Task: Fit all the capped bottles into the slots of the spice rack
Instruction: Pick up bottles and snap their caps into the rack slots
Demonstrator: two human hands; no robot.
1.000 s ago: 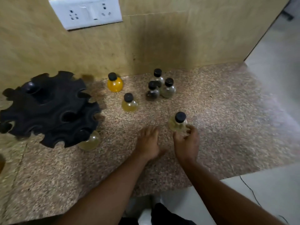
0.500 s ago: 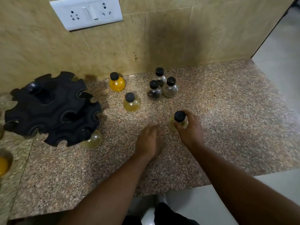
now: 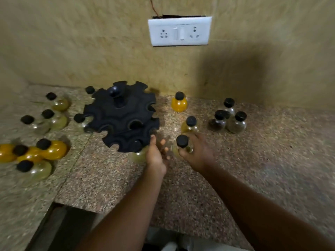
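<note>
A black round spice rack (image 3: 121, 116) with notched slots stands on the granite counter (image 3: 253, 160). One pale bottle (image 3: 138, 155) hangs in its front slot. My right hand (image 3: 196, 153) grips a black-capped bottle of yellowish contents (image 3: 182, 144) just right of the rack, lifted a little. My left hand (image 3: 155, 154) is beside the rack's front edge with relaxed fingers, thumb near the rim, holding nothing. Loose capped bottles stand around: an orange one (image 3: 179, 103), a pale yellow one (image 3: 189, 125), and three dark-filled ones (image 3: 227, 119).
Several more capped bottles (image 3: 36, 142), orange and pale, stand left of the rack. A white socket plate (image 3: 179, 31) sits on the beige wall behind. The counter's front edge steps back at the lower left (image 3: 76, 205); bare granite lies to the right.
My right hand has lifted the bottle and carried it left toward the rack. My left hand rose from the counter to the rack's front edge. The camera turned left, revealing more bottles.
</note>
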